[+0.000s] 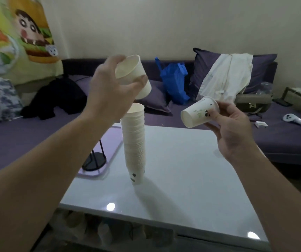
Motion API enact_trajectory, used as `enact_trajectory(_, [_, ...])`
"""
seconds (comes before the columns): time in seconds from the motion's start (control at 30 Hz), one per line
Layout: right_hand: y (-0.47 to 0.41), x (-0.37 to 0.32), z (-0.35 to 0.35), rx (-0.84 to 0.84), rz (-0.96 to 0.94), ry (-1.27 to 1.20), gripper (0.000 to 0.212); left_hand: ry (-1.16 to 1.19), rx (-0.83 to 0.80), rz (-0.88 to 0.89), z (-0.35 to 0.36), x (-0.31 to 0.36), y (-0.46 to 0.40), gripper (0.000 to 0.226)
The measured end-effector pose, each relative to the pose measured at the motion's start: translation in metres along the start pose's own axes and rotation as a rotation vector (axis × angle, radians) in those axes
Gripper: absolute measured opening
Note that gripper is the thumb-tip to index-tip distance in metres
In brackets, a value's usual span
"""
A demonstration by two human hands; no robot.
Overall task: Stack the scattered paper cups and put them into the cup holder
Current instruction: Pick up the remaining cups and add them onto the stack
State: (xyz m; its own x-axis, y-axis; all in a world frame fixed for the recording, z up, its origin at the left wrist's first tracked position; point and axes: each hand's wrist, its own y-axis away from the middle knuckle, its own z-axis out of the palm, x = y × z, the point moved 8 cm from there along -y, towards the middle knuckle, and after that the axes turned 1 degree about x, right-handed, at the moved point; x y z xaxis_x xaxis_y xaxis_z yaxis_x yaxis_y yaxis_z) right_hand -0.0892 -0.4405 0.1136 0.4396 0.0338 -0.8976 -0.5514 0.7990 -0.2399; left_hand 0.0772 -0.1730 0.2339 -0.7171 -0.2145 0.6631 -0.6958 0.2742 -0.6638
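A tall stack of white paper cups (134,142) stands upright near the middle of the white table (191,179). Just above its top, my left hand (109,93) grips a single tilted white cup (133,75), its base pointing down to the right. To the right my right hand (231,130) holds another paper cup (197,113) on its side, its bottom turned toward me, with small panda prints on its wall. The black wire cup holder (95,159) stands on a pale tray (100,171) at the table's left edge, partly hidden behind my left forearm.
A purple sofa (36,128) runs behind the table with a black garment (58,99), a blue plastic bag (175,82), pillows, a white cloth (226,75), a handbag (253,104) and a white controller (293,120). More objects lie on the shelf under the table.
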Motion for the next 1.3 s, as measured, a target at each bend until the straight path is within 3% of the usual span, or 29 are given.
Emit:
enact_trajectory(0.33, [-0.001,0.011,0.017,-0.051,-0.037,0.127,0.020,-0.186,-0.304,-0.152,0.025,-0.055,0.014,0.046])
enact_trajectory(0.4, [0.001,0.007,0.026,-0.051,-0.077,0.174,0.018,-0.199,-0.335,-0.192,0.030,-0.062,0.018,0.056])
enact_trajectory(0.47, [0.003,0.000,0.039,-0.058,-0.137,0.224,0.016,-0.209,-0.350,-0.205,0.034,-0.068,0.021,0.069])
enact_trajectory(0.57, [0.010,-0.016,0.067,-0.098,-0.264,0.294,0.018,-0.155,-0.355,-0.217,0.037,-0.074,0.028,0.066])
enact_trajectory(0.8, [0.028,-0.038,0.125,-0.185,-0.540,0.402,0.015,-0.014,-0.352,-0.229,0.047,-0.080,0.037,0.088])
enact_trajectory(0.93, [0.039,-0.032,0.148,-0.268,-0.653,0.592,0.015,0.049,-0.359,-0.210,0.049,-0.077,0.040,0.090])
enact_trajectory(1.03, [0.051,-0.021,0.164,-0.358,-0.772,0.861,0.032,0.060,-0.366,-0.183,0.048,-0.075,0.041,0.079])
enact_trajectory(1.17, [0.059,-0.002,0.175,-0.499,-0.711,0.999,0.051,0.058,-0.336,-0.187,0.045,-0.077,0.042,0.056])
enact_trajectory(1.3, [0.066,0.015,0.177,-0.643,-0.579,1.069,0.059,0.037,-0.318,-0.163,0.046,-0.080,0.043,0.065])
